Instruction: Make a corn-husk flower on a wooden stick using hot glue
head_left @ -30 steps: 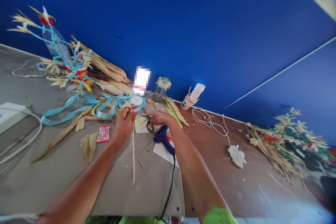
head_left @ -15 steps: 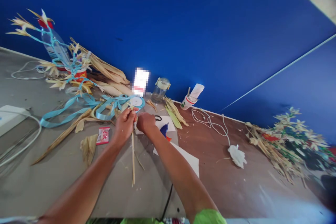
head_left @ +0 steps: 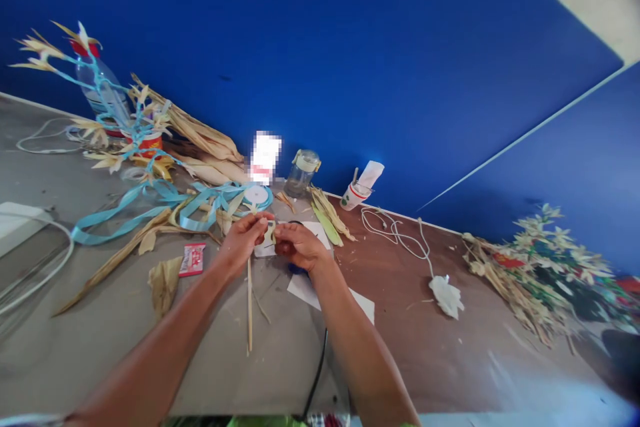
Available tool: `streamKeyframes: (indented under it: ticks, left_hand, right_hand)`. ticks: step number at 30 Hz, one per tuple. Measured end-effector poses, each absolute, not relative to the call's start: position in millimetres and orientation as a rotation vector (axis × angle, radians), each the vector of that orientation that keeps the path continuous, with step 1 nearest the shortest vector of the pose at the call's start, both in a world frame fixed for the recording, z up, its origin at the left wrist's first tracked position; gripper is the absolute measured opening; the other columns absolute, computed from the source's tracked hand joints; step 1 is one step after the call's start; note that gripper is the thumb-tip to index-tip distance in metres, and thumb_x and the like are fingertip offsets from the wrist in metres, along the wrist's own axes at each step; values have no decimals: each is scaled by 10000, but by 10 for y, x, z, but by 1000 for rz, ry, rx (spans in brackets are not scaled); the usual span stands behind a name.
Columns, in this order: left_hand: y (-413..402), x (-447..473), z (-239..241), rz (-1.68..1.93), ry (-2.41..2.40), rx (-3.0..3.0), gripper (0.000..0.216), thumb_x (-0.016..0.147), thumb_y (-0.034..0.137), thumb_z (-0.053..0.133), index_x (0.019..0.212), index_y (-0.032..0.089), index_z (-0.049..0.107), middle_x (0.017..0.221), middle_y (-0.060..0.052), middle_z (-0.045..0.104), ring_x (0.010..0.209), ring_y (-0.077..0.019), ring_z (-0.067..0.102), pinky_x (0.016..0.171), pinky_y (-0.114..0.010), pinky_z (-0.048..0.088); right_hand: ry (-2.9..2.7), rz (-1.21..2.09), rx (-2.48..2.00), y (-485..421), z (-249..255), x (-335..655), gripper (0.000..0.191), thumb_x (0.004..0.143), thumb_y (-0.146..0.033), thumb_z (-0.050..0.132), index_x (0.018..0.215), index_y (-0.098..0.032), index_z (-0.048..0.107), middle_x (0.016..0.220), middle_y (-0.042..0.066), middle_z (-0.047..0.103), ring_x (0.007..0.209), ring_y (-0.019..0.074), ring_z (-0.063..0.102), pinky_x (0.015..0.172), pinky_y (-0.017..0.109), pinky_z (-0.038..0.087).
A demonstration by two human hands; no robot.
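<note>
My left hand (head_left: 244, 240) pinches the top of a thin wooden stick (head_left: 249, 307) that hangs down over the table. My right hand (head_left: 296, 247) is closed next to it, and both pinch a small pale husk piece (head_left: 271, 232) at the stick's top. Beneath my right hand lie white paper sheets (head_left: 360, 303), and the blue glue gun is mostly hidden, with its black cord (head_left: 315, 377) running toward me. A spool of light blue ribbon (head_left: 257, 195) lies just beyond my hands, its ribbon (head_left: 120, 213) trailing left.
Dried corn husks (head_left: 200, 133) and husk flowers by a plastic bottle (head_left: 103, 90) fill the back left. A glass jar (head_left: 301, 172), a paper cup (head_left: 354, 195), a white cable (head_left: 400, 233) and a red packet (head_left: 191, 259) lie around. More husk flowers (head_left: 540, 267) sit right.
My right hand left the scissors and glue gun, came left to the stick's top, and now pinches the husk piece together with my left hand. The view shifted slightly.
</note>
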State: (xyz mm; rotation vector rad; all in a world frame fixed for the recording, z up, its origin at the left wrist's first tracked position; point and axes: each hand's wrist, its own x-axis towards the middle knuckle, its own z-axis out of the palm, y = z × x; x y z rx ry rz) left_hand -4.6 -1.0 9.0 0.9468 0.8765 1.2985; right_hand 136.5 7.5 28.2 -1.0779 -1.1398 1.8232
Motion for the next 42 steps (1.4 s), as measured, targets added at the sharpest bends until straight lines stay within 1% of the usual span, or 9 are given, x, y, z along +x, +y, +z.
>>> streamKeyframes:
  ticks: [2,5,13,18,26,31,35,39,42]
  left_hand:
    - [-35,-30,93,1195,836,971,318,687,363,688,925,154,657,657,8,571,548,-84,471,509,-210,333]
    - [-57,-27,110,1106,813,1007,299,663,344,714,897,161,686,785,-39,652,671,-125,555,605,-236,406]
    - [-67,-13,148,1106,776,943,182,634,300,730,720,161,649,673,-10,622,618,-114,539,584,-229,407]
    - [-25,-20,122,1195,905,938,191,655,315,702,693,157,601,583,29,554,487,-65,421,483,-203,308]
    - [-25,-6,141,1265,987,859,224,609,307,718,695,152,582,583,48,495,498,-60,401,492,-207,305]
    - [23,-58,116,1388,996,807,146,639,272,661,709,164,592,524,68,397,460,-58,335,468,-213,285]
    - [29,-65,96,1327,1020,843,157,636,258,645,756,160,614,501,68,362,452,-68,325,452,-223,262]
    - [-19,-5,122,1237,994,932,251,691,387,639,654,146,578,488,67,331,443,-60,288,441,-224,223]
    - [-35,20,124,1201,980,975,293,669,429,671,666,153,575,517,57,391,460,-63,323,455,-219,250]
  right_hand:
    - [-980,1958,-954,5,263,1401,279,539,-261,759,606,-152,511,532,-76,409,451,30,301,435,173,232]
    - [-909,2026,-885,-24,235,1441,247,557,-217,749,602,-151,514,533,-72,416,463,34,307,439,176,219]
    - [-942,2077,-829,4,219,1477,239,544,-238,754,626,-153,546,571,-53,456,493,47,322,455,185,222]
    - [-1059,1819,-944,-79,286,1423,295,639,-427,692,655,-161,564,630,-27,508,535,72,399,500,207,307]
    - [-1403,1196,-1260,-118,187,1304,145,692,-307,621,664,-169,586,598,-40,511,550,87,408,538,213,327]
    - [-1354,1163,-1295,-86,158,1337,152,690,-319,609,650,-173,592,564,-44,499,526,92,397,525,218,329]
    - [-1352,1149,-1310,-75,166,1355,161,687,-327,610,647,-171,602,554,-45,504,523,94,407,532,221,340]
    - [-1390,1105,-1318,-56,139,1368,153,694,-312,606,647,-167,615,585,-35,545,554,100,451,567,224,365]
    - [-1433,1084,-1320,-51,121,1376,169,708,-321,596,650,-164,619,594,-30,556,561,102,462,573,225,368]
